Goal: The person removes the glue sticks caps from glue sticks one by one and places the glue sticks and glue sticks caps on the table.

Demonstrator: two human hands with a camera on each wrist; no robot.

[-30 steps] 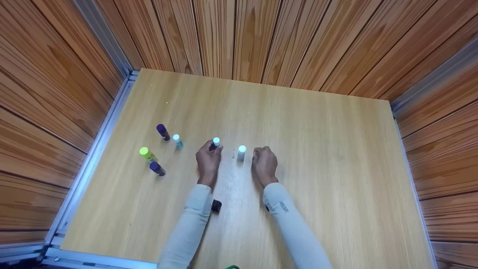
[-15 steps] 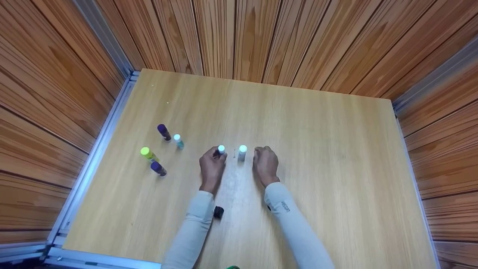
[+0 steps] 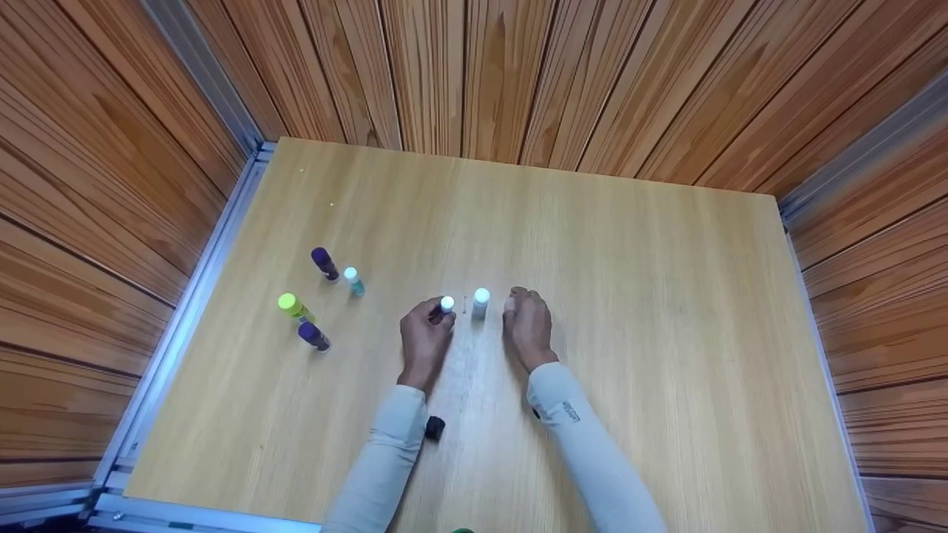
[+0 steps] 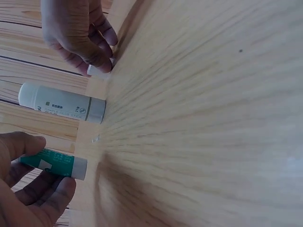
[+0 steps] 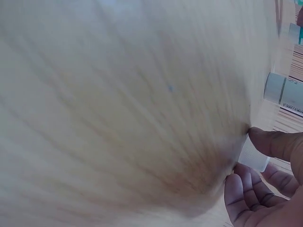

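My left hand grips a green glue stick between thumb and fingers. Its white top points up in the head view, and its grey base hangs just over the table in the left wrist view. To its right, a white glue stick stands upright on the table between both hands, touched by neither. On the far side of that one, my right hand holds a small white ribbed cap down at the tabletop, thumb on one side and fingers on the other. From the head, this cap is hidden.
At the left stand two purple glue sticks, a yellow-green one and a teal one with a white cap. A tiny white scrap lies beside the white glue stick. Wooden walls border the table.
My left hand has moved right and nearer to me, bringing the green glue stick closer to the standing white one. My right hand stays almost in place.
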